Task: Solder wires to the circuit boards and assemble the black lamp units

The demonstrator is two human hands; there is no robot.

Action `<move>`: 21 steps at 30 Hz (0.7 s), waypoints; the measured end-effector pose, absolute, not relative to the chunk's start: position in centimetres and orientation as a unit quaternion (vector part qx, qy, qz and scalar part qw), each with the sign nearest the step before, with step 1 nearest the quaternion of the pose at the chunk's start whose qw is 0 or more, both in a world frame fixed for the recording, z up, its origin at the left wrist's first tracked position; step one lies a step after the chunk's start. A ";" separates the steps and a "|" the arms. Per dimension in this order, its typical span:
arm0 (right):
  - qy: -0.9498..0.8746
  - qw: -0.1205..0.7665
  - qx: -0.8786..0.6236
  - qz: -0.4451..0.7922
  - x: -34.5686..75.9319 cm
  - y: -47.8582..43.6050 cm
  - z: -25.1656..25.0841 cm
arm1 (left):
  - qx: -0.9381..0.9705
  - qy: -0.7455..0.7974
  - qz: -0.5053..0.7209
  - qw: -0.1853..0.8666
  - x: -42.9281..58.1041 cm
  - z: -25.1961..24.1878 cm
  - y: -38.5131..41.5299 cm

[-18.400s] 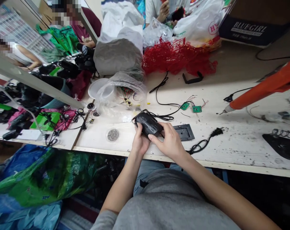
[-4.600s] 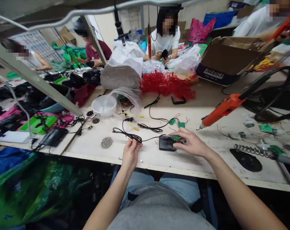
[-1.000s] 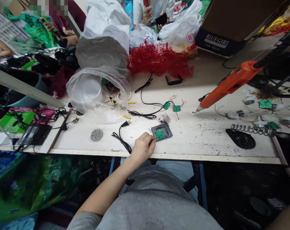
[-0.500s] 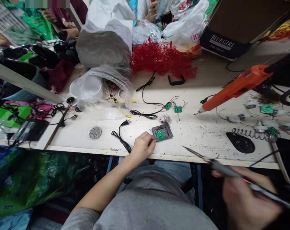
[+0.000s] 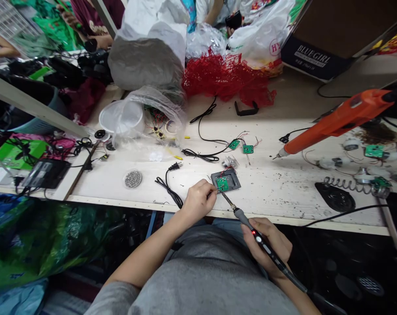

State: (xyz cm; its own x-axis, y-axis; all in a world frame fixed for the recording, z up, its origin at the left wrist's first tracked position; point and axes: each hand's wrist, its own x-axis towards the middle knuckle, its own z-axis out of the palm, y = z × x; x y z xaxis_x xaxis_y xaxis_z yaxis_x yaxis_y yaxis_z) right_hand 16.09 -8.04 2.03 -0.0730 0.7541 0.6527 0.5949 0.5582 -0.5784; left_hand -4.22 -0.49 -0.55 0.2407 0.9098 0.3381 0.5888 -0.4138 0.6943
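Observation:
My right hand [image 5: 269, 245] is closed around a soldering iron [image 5: 251, 225] with a small red light on its handle. Its tip reaches the near edge of a green circuit board [image 5: 223, 183]; whether it touches is too small to tell. That board lies in a dark grey holder [image 5: 235, 180] at the table's front. My left hand [image 5: 201, 197] rests beside the holder's left side, thumb and fingers pinched together at the board's corner. What lies in that pinch is hidden. A clear part with red wires [image 5: 230, 162] sits just behind the holder.
A dish of small metal pieces [image 5: 132, 179] and a plug cord [image 5: 168, 188] lie to the left. Two more boards [image 5: 247, 149] with wires are behind. An orange electric screwdriver [image 5: 332, 122] slants in from the right, near a coiled spring stand [image 5: 346, 184].
My right hand has brought the soldering iron leftward from the right side to the board. My left hand stays pinched by the holder. The whole view has shifted slightly.

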 end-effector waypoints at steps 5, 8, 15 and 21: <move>-0.725 0.503 -0.463 0.086 16.1 -8.0 2.1 | 0.756 0.500 0.359 0.222 -4.2 -0.6 -0.5; -0.725 0.503 -0.462 0.088 16.1 -8.0 2.1 | 0.757 0.493 0.367 0.221 -4.2 -0.6 -0.5; -0.755 0.483 -0.443 0.023 16.1 -7.9 1.7 | 0.770 0.486 0.363 0.197 -4.3 -0.5 -0.4; -0.767 0.476 -0.431 -0.005 16.0 -7.8 1.9 | 0.779 0.478 0.362 0.184 -4.3 -0.4 -0.3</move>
State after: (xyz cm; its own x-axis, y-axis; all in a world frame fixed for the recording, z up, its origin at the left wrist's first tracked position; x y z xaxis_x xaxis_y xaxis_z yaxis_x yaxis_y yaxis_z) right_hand 15.95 -7.78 1.93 -0.1754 0.6560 0.7340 0.6652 0.6286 -0.4028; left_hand -4.27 -0.27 -0.39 0.2800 0.8777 0.3888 0.6118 -0.4753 0.6324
